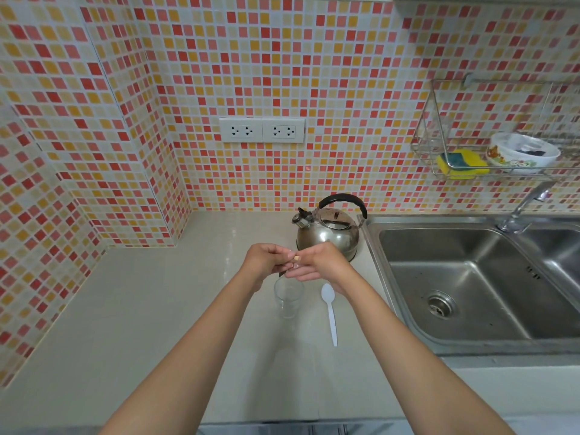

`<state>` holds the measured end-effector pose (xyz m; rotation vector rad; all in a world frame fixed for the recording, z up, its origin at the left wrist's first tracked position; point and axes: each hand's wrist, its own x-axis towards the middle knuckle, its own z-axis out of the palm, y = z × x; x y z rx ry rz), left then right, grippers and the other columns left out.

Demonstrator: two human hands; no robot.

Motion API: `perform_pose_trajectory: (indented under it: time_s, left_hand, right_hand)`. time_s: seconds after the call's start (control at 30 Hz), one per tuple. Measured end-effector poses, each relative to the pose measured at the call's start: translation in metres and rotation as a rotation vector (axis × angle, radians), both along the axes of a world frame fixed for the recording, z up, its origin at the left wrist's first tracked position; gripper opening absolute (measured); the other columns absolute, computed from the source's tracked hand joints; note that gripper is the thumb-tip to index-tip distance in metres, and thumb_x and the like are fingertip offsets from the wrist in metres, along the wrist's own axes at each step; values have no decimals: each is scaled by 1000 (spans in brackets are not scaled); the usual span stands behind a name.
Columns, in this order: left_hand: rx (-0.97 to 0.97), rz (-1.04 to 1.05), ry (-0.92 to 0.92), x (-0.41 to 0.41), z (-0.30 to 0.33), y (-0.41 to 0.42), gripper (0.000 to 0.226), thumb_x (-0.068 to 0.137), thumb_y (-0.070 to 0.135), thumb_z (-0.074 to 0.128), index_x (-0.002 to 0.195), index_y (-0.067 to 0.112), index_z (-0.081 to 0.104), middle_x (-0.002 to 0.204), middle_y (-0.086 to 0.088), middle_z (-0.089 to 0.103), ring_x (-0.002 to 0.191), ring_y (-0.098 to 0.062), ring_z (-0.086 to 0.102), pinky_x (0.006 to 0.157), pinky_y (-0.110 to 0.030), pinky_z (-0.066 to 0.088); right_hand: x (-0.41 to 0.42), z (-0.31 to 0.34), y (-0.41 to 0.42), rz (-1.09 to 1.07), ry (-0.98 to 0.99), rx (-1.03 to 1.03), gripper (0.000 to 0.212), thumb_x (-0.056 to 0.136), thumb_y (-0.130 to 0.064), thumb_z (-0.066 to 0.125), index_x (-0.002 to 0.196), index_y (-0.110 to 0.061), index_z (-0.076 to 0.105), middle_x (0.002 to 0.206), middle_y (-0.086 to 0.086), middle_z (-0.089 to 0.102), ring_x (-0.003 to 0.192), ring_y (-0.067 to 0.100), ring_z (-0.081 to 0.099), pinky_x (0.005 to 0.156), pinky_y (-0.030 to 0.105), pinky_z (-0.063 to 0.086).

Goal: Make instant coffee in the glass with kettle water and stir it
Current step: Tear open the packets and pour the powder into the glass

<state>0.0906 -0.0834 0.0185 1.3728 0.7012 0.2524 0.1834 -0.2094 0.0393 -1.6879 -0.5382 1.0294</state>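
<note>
Head view: left hand [266, 258], right hand [317, 262] meet, pinching sachet [295, 257] above glass [288, 296].

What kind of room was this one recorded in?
A home kitchen, most likely: a steel sink with a tap set into the counter, a kettle beside it, and a sponge on a wall rack.

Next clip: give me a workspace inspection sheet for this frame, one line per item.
Surface: pale countertop, dry as far as visible.
Job's things: empty glass upright; white plastic spoon lying to its right; steel kettle behind, beside the sink.
Clutter: nothing seen.
Hands: left hand and right hand together pinch a small packet above the glass.
Cables: nothing seen; wall sockets unused.
Surroundings: tiled wall, tap, wire rack holding sponge and bowl.
</note>
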Motion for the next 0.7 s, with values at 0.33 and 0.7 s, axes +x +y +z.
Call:
perform_pose_trajectory:
  time_s: [0.33, 0.7]
  left_hand:
    - [166, -24, 53, 4, 6, -7, 11, 85, -4, 64, 77, 1, 69, 65, -9, 66, 59, -16, 62, 59, -16, 56]
    - [568, -108, 332, 14, 21, -18, 14, 85, 3, 55, 72, 7, 57, 70, -7, 63, 66, -19, 59, 59, -22, 47]
  right_hand:
    - [3, -11, 20, -54, -253, -181, 20, 90, -14, 56, 90, 3, 65, 64, 6, 64, 40, 4, 63, 54, 21, 51]
    - [-8, -27, 16, -29, -714, -179, 20, 84, -6, 50, 72, 6, 61, 62, 18, 65, 64, 25, 72, 52, 29, 45]
